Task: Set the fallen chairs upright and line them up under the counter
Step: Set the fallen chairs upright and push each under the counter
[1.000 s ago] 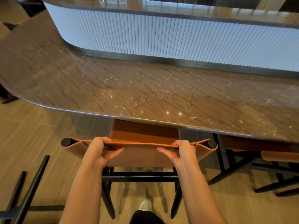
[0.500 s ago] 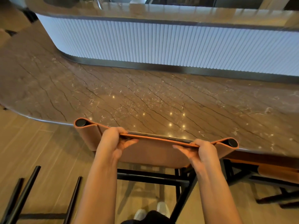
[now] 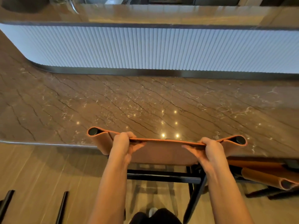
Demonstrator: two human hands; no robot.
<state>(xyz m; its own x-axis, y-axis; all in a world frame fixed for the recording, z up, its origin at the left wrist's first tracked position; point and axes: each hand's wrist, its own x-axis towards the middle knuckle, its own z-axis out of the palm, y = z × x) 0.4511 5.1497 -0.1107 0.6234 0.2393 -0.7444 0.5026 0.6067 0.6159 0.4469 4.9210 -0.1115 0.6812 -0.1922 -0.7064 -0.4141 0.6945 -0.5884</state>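
Observation:
An orange leather chair (image 3: 163, 155) with a black frame stands upright in front of me, its backrest top reaching over the edge of the brown marble counter (image 3: 145, 102). My left hand (image 3: 124, 143) grips the backrest's top edge left of centre. My right hand (image 3: 208, 147) grips the same edge right of centre. The seat is hidden below the backrest and the counter. A second orange chair (image 3: 265, 173) is at the right, partly under the counter edge; its backrest tube end points toward me.
Black legs of another chair (image 3: 62, 206) show at the bottom left on the wooden floor. A white ribbed panel (image 3: 161, 49) rises at the back of the counter. My shoe (image 3: 152, 211) is below the chair's crossbar.
The chair has moved forward and to the right: its backrest, earlier short of the counter edge, now overlaps it. Both hands kept their grip.

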